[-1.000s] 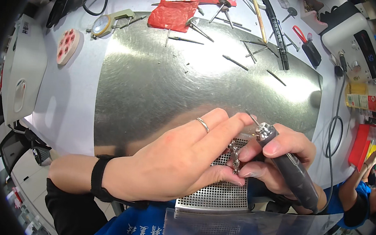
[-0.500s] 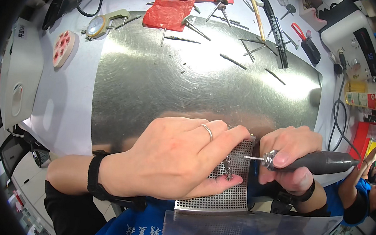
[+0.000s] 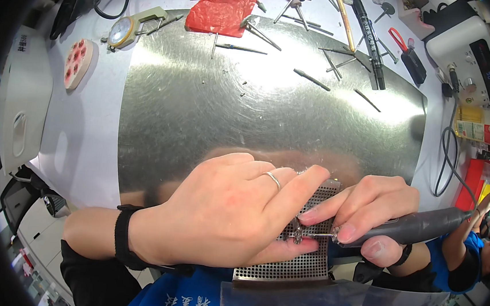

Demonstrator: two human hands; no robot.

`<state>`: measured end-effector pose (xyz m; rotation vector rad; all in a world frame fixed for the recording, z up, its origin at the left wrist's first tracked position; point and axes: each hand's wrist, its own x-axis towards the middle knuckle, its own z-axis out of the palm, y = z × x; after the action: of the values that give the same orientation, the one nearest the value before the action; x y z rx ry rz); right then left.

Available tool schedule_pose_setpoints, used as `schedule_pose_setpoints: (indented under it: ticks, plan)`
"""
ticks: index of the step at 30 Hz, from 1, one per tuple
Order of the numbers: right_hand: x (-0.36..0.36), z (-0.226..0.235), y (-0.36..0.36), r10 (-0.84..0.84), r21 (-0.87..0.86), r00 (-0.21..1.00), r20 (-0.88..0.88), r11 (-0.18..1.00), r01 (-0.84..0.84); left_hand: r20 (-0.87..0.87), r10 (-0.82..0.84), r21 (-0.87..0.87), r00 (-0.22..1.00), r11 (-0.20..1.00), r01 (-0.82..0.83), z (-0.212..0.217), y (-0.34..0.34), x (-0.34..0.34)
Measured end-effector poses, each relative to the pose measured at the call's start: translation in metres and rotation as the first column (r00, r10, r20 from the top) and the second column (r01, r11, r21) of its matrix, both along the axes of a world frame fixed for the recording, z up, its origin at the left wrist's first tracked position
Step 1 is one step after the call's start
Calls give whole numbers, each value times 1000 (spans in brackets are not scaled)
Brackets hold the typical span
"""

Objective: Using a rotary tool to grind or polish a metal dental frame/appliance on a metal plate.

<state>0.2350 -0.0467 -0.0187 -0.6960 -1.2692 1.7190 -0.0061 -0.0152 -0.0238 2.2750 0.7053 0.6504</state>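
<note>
My left hand [image 3: 235, 210], with a ring on one finger and a black wristband, pinches a small metal piece [image 3: 296, 233] between thumb and fingers over a perforated metal plate [image 3: 288, 263]. My right hand [image 3: 367, 211] grips a grey rotary handpiece [image 3: 417, 227] lying almost level, its thin bit touching the small piece from the right. The piece is mostly hidden by my fingers.
A large shiny metal sheet [image 3: 272, 103] covers the white bench. At its far edge lie several loose burs [image 3: 311, 80], a red cloth [image 3: 224, 10], a black pen [image 3: 372, 36] and a dial gauge [image 3: 122, 31]. A control box [image 3: 466, 49] stands at back right. A person in blue [image 3: 466, 262] sits to the right.
The handpiece has swung from pointing up-left to lying almost level, bit toward the left. My left hand has flattened over the plate, closing on the small piece.
</note>
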Motion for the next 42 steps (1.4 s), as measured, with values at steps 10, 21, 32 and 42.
schedule_pose_setpoints:
  ticks: [10,21,32,42]
  plan:
    - [3,1,6,32,55,997,66,998,-36,-40,-84,-73,996,994,81,5,6,-3]
    - [-1,-10,1,-49,136,995,84,990,37,-24,-113,-105,993,988,109,5,7,7]
    - [-3,-2,8,-13,164,993,119,986,-7,-39,-119,-190,992,976,109,7,6,6]
    - [-6,-2,7,-18,143,994,104,990,3,-19,-101,-170,995,981,97,5,3,5]
